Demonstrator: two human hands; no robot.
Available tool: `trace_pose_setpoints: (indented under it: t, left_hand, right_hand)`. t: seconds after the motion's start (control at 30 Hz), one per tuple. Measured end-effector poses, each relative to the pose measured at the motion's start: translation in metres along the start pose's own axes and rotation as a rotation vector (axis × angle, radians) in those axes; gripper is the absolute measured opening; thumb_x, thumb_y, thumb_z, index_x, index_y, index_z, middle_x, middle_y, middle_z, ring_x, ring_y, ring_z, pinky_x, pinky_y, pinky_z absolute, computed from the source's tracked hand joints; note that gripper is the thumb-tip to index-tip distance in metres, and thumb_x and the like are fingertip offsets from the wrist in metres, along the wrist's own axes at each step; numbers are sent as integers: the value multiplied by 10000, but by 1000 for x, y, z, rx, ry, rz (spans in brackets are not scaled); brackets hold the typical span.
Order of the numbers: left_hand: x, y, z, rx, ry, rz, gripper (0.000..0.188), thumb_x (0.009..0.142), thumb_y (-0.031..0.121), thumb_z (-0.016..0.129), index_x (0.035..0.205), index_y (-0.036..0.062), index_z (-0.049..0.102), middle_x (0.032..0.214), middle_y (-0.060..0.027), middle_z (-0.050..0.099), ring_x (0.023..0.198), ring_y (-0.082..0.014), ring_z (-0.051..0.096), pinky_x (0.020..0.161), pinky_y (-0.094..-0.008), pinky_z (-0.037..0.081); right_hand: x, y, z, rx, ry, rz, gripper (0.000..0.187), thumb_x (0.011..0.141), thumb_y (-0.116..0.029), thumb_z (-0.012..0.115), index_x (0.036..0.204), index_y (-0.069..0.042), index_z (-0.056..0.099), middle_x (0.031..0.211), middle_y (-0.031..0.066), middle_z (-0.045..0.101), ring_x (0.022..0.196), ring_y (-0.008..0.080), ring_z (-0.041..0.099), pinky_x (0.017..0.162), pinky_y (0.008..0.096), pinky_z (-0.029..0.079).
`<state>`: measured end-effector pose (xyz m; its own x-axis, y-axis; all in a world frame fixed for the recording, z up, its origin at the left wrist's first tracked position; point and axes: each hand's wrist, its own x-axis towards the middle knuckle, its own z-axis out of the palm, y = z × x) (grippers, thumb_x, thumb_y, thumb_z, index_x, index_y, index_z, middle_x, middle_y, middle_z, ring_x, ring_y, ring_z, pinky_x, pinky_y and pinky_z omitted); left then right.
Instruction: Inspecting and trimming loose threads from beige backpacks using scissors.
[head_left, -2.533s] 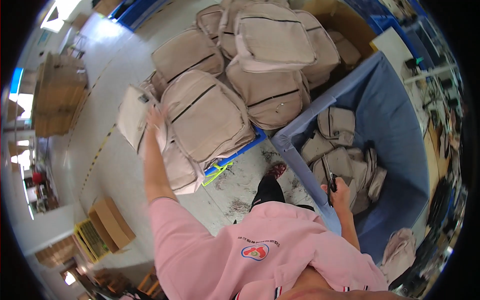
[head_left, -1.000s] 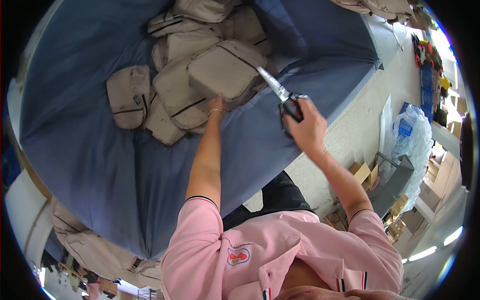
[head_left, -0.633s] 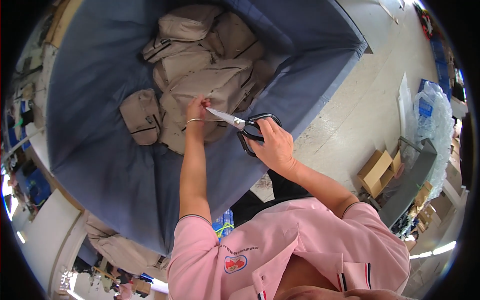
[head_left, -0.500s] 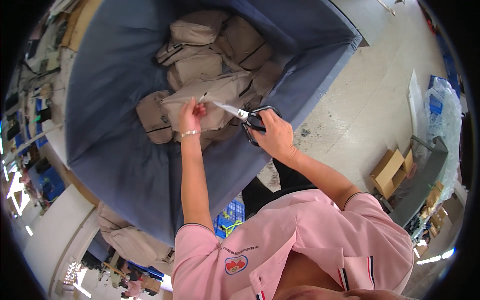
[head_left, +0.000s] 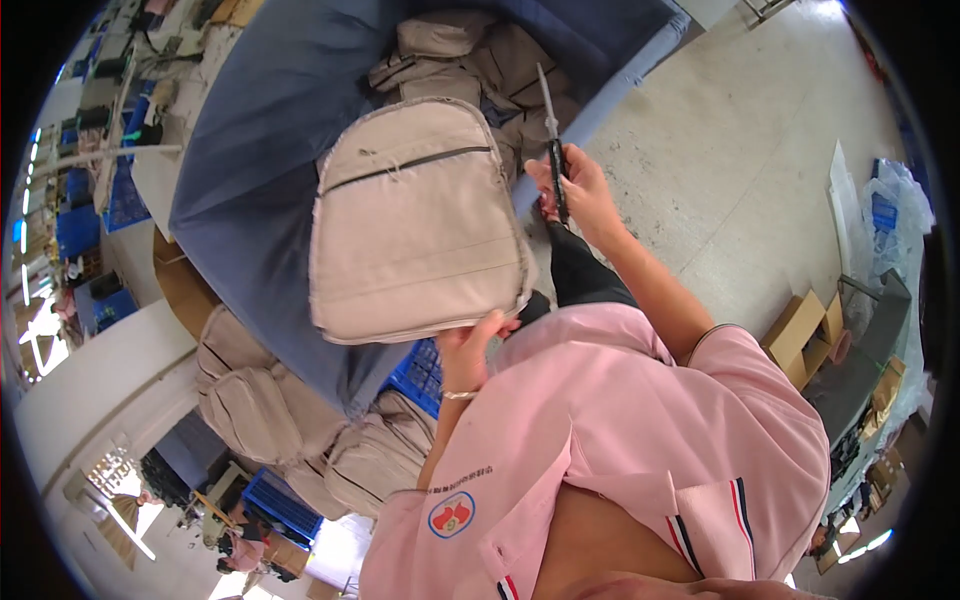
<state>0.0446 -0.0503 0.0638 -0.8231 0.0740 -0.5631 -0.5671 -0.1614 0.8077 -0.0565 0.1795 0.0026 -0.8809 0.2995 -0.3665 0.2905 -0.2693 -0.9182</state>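
A beige backpack panel or unfinished backpack (head_left: 420,235), with a dark zipper across its upper part and raw edges, is held up over the rim of a blue cloth bin. My left hand (head_left: 473,348) grips its lower edge near my body; the fingers behind it are partly hidden. To the right, my right hand (head_left: 580,190) holds black-handled scissors (head_left: 550,110), seen edge-on, blades pointing away from me and apart from the backpack. More beige backpacks (head_left: 445,35) lie heaped inside the bin.
The blue cloth bin (head_left: 235,190) fills the far left and middle. Other beige backpacks (head_left: 250,410) are piled at the lower left beside a blue crate (head_left: 420,375). On the right floor stand an open cardboard box (head_left: 800,335), a grey metal frame (head_left: 870,350) and clear plastic wrap (head_left: 895,220).
My left hand has drawn a backpack toward me and up from the heap, its flat side now showing. The scissors have moved right, away from the fabric, and turned to point away from me.
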Motion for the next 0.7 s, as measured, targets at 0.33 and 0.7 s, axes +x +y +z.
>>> trace_pose_setpoints:
  t: [0.33,0.7]
  left_hand:
    - [7,-97,-21,-110,-477,-459,308,937,275,595,747,39,647,1167,-122,662,1141,-198,559,1012,-336,402]
    - [9,-91,-42,-314,-359,-661,608,953,571,516,1219,31,606,1113,-70,650,981,-157,564,907,-310,460]
  right_hand:
    - [-49,45,17,-490,172,-171,523,678,-323,883,814,-8,489,716,97,532,659,193,503,623,352,453]
    - [-1,89,-7,-80,125,-44,284,747,-84,805,912,-8,587,742,6,610,643,95,563,602,263,463]
